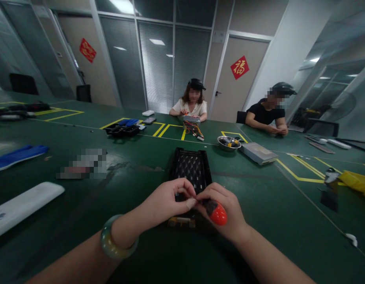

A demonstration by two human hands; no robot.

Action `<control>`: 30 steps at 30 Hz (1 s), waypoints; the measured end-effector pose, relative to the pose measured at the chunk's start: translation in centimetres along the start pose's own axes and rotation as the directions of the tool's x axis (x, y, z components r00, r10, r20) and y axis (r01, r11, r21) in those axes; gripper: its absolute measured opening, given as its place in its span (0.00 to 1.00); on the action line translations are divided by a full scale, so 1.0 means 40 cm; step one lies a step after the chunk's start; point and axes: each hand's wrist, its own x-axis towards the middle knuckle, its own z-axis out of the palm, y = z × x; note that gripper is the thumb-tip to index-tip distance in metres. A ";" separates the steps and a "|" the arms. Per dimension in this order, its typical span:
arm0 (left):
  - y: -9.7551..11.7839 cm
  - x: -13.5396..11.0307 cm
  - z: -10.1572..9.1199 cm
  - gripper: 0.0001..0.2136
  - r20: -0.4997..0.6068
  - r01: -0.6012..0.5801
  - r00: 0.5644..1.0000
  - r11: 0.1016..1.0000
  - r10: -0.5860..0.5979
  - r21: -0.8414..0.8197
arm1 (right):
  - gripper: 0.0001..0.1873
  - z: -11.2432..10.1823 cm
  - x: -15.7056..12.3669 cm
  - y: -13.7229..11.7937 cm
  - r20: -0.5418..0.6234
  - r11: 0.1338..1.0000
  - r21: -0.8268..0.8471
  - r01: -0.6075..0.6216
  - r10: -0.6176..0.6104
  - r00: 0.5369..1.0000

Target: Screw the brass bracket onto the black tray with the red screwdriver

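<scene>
Along the near edge of the green worktop (268,240), both forearms reaching in from below, wrists angled toward each other. Right hand (222,209) closed in a firm grip round a red-handled tool (216,215), the tool's tip hidden among the fingers. Left hand (167,199) curled into a pinch right against the right hand, anything between its fingertips too small to tell; a pale green bangle (119,236) around that wrist. Below both hands, a small gold-and-black part (181,222), and just beyond it a black perforated tray (191,169), its near end blocked from view by the hands.

Toward the left edge, a white padded board (23,209), a pixelated object (82,163) and a blue strip (18,156). Toward the right edge, a yellow bag (355,181).

Farther on, a steel bowl of small parts (229,144), a grey box (257,153) and a bundle of coloured wires (193,129). Past the far edge, a seated person (191,106), hands over a grey object (192,118); toward the right, a second seated person (267,112), hands together.
</scene>
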 end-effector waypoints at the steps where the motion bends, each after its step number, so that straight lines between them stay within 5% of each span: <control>1: 0.000 0.000 0.001 0.06 -0.006 -0.004 1.000 1.000 0.004 0.008 | 0.05 0.000 0.000 -0.001 0.001 1.000 -0.001 -0.007 0.007 1.000; 9: -0.006 0.003 0.000 0.07 -0.009 -0.018 1.000 1.000 0.018 -0.016 | 0.08 -0.001 0.000 0.000 -0.007 1.000 0.013 -0.021 0.021 1.000; 14: -0.019 0.005 -0.004 0.10 0.082 0.050 0.995 0.999 -0.048 -0.021 | 0.08 -0.003 -0.001 0.001 -0.014 1.000 0.026 0.017 -0.016 1.000; 30: -0.004 0.003 -0.043 0.09 0.158 0.002 0.987 0.979 -0.035 0.203 | 0.04 -0.002 -0.007 0.001 -0.004 0.983 -0.091 0.156 -0.157 0.988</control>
